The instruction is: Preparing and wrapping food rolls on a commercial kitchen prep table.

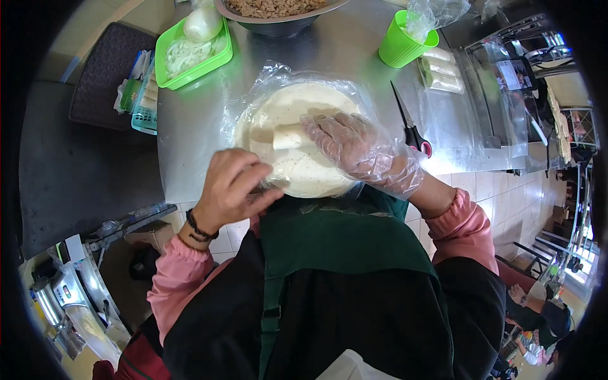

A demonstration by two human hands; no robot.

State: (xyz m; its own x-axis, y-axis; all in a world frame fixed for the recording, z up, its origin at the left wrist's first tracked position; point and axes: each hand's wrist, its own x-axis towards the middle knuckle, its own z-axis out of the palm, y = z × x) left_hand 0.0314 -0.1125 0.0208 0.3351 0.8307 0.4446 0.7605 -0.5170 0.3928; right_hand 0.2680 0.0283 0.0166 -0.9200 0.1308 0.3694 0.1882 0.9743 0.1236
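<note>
A stack of round, pale, thin wrappers lies on clear plastic film at the table's near edge. On top of it is a pale rolled wrapper, its left end showing. My right hand, in a clear plastic glove, covers the right part of that roll, fingers held together over it. Bare, my left hand bends its fingers at the stack's lower left edge. Thumb and forefinger are close to the film and wrapper edge there; whether they pinch anything is unclear.
Black scissors with pink-lined handles lie right of the stack. Beyond are a green cup, bagged rolls and a bowl of brown filling. A green tray holds sliced onion. People work at the far lower right.
</note>
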